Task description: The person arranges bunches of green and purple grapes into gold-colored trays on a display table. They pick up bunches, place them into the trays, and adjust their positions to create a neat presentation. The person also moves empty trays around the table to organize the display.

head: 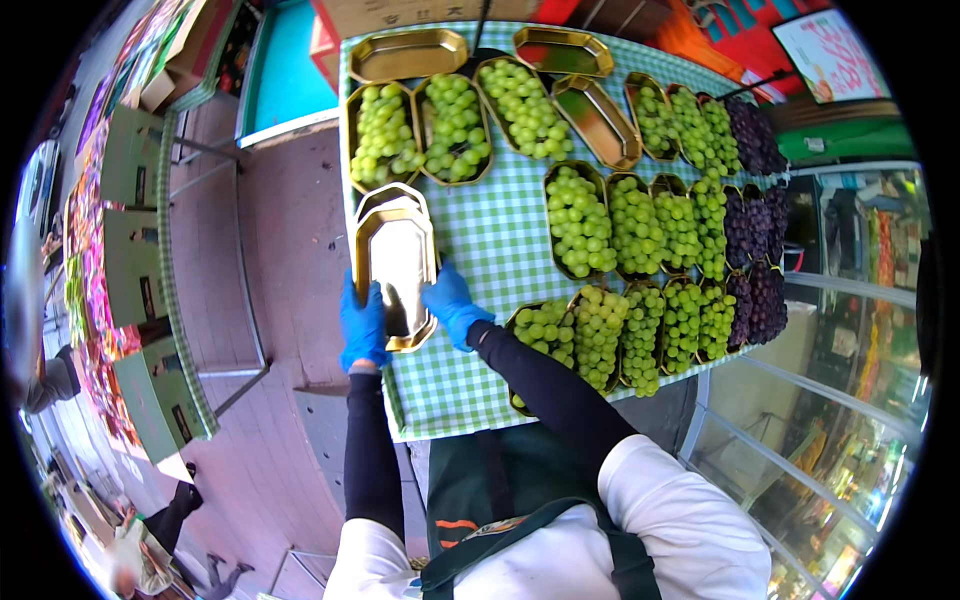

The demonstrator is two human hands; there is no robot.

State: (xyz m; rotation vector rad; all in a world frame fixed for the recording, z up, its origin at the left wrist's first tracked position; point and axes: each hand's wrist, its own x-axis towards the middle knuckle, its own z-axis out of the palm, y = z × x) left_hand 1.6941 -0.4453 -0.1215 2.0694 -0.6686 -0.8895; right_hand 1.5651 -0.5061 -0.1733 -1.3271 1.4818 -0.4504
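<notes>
My left hand [363, 324], in a blue glove, grips the left side of a gold octagonal tray [399, 262] near the table's left edge. On its opposite side, my right hand [454, 301], gloved the same way, has its fingers on the rim. Bright glare covers the tray's bottom, and I see no fruit in it. Another gold tray [395, 192] shows from beneath its far end, partly hidden. Beyond them stand two trays of green grapes [384, 135]. To the right of my right hand, a tray of green grapes [543, 328] lies under my forearm.
A green-and-white checked cloth [480, 217] covers the table. Rows of green grapes [577, 217] and dark purple grapes [750, 217] fill its right side. Gold trays without fruit [409, 55] lie at the far edge. A glass-fronted case [810, 390] stands at right; boxed goods [139, 247] line the left.
</notes>
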